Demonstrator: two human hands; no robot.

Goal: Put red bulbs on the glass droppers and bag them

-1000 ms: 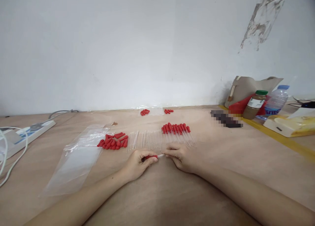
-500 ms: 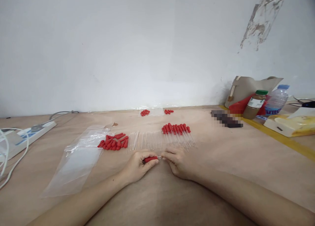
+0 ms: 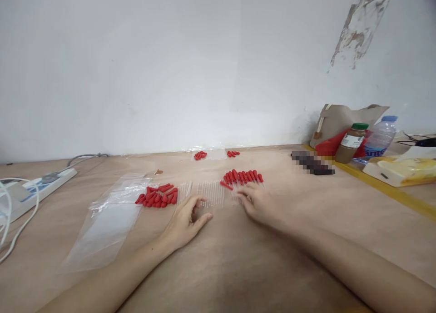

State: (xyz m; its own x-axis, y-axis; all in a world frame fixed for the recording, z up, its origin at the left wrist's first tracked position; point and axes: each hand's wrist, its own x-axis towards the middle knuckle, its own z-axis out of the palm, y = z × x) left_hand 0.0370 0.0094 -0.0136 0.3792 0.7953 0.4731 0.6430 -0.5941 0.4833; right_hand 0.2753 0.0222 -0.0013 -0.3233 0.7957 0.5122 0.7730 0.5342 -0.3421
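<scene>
My left hand (image 3: 185, 220) rests on the wooden table (image 3: 221, 267) with its fingers apart and nothing in it, just in front of a row of bare glass tubes (image 3: 207, 192). A pile of loose red rubber bulbs (image 3: 157, 196) lies to its left. My right hand (image 3: 256, 203) reaches over the stems of a row of assembled red-bulbed droppers (image 3: 245, 176). Its fingertips are pressed together on the tube of one dropper (image 3: 225, 185), which lies slanted at the left end of that row.
A clear plastic bag (image 3: 105, 220) lies at the left, with a power strip and cables (image 3: 30, 188) beyond it. More red bulbs (image 3: 200, 155) sit by the wall. A bag, a jar (image 3: 350, 142), a water bottle (image 3: 379, 138) and a tissue pack (image 3: 398, 170) stand at the right.
My left hand let go of the red bulb and opened. My right hand carried the assembled dropper up to the left end of the dropper row.
</scene>
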